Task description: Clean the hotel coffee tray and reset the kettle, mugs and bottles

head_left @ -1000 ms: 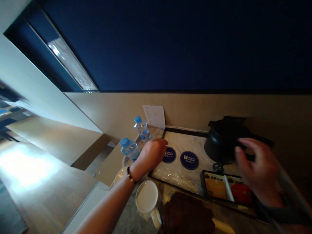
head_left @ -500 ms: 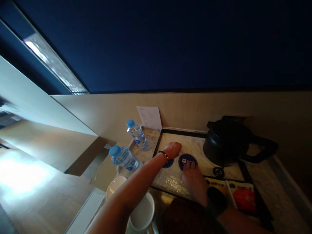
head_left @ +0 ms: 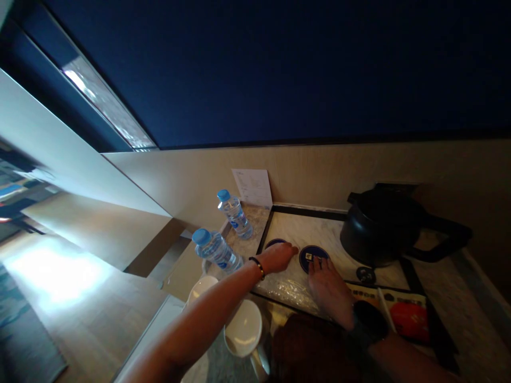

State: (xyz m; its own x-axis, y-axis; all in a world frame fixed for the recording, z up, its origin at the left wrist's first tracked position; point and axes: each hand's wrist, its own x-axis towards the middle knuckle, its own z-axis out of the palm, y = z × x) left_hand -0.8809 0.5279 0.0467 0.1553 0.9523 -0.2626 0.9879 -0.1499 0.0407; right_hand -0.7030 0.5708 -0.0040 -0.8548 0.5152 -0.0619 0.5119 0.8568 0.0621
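Observation:
My left hand (head_left: 280, 257) is closed, knuckles up, over the near part of a round dark blue coaster (head_left: 275, 242) on the marble-look tray (head_left: 307, 226). Its fingertips point down out of sight, so anything in them is hidden. Beside it, a second blue coaster (head_left: 307, 254) with a pale logo lies flat. Outstretched fingers of my right hand (head_left: 329, 284) rest on this coaster's near right part. Crinkled clear plastic wrap (head_left: 285, 290) lies on the tray just in front of both hands.
A black kettle (head_left: 377, 231) stands at the tray's right, near a small black disc (head_left: 366, 274) and drink packets (head_left: 409, 314). Two water bottles (head_left: 235, 215) stand left, before a white card (head_left: 253, 186). White cups (head_left: 243, 327) sit below my left forearm.
My left hand has come back toward me and slightly left, now covering the near part of the left coaster. My right hand stays on the other coaster. The view has shifted slightly.

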